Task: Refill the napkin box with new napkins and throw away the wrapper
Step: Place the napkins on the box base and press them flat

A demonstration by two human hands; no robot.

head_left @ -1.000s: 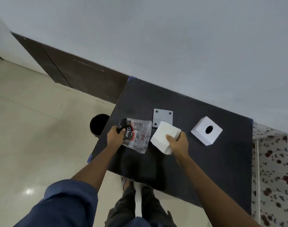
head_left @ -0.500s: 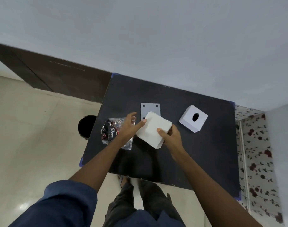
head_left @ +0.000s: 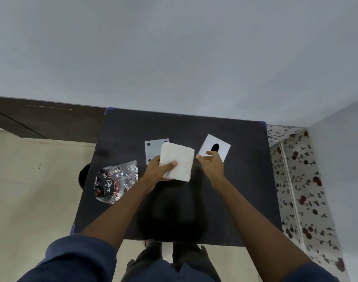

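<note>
A white stack of napkins (head_left: pixel 179 159) is held above the black table (head_left: pixel 245 190) by my left hand (head_left: pixel 157 169), thumb on top. My right hand (head_left: pixel 211 162) has its fingers apart and reaches the near edge of the white napkin box (head_left: pixel 220 146), whose top has a dark oval hole. The box's grey base plate (head_left: pixel 152 148) lies flat behind the napkins, partly hidden by them. The crumpled clear wrapper (head_left: pixel 116 182) with black and red print lies on the table's left side, free of both hands.
A black bin (head_left: pixel 82 177) stands on the floor just left of the table, mostly hidden by its edge. A grey wall runs behind the table. Flower-patterned fabric (head_left: pixel 300 190) borders the right side. My legs stand at the near edge.
My left hand let go of the wrapper and took the napkin stack. My right hand released the stack and moved right to the napkin box. The camera view shifted left.
</note>
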